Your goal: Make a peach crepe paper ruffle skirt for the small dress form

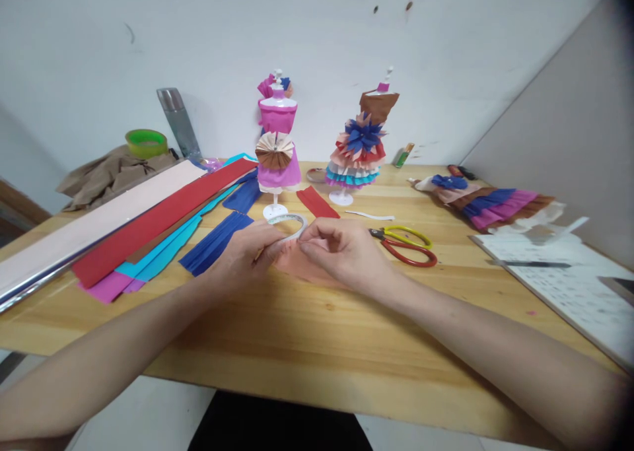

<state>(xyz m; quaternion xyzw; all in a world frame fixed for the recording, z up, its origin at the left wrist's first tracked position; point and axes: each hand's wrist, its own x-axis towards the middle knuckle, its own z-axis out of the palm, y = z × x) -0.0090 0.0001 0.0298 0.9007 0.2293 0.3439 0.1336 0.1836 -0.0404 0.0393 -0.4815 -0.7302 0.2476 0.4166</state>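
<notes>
Two hands: both meet over the middle of the table (317,345), near its front edge.
Left hand (245,253): fingers pressed together, pinching the near side of a tape roll (288,224).
Right hand (341,249): fingers curled and pinching at the same roll, fingertips touching those of the left.
Tape roll: a thin white ring, held just above the table between the two hands.
Pink paper (302,269): lies flat on the table under both hands, partly covered by them.
Scissors (406,243): red and yellow handles, lying just right of the right hand.
Paper strips (148,230): red, blue, teal, pink and white sheets fanned toward the left edge.
Dress forms: one in a pink dress (277,147) and one in a layered dress (359,147) stand upright toward the back edge.
Third dress (488,203): lies flat near the right edge, beside a white mat (569,286).
</notes>
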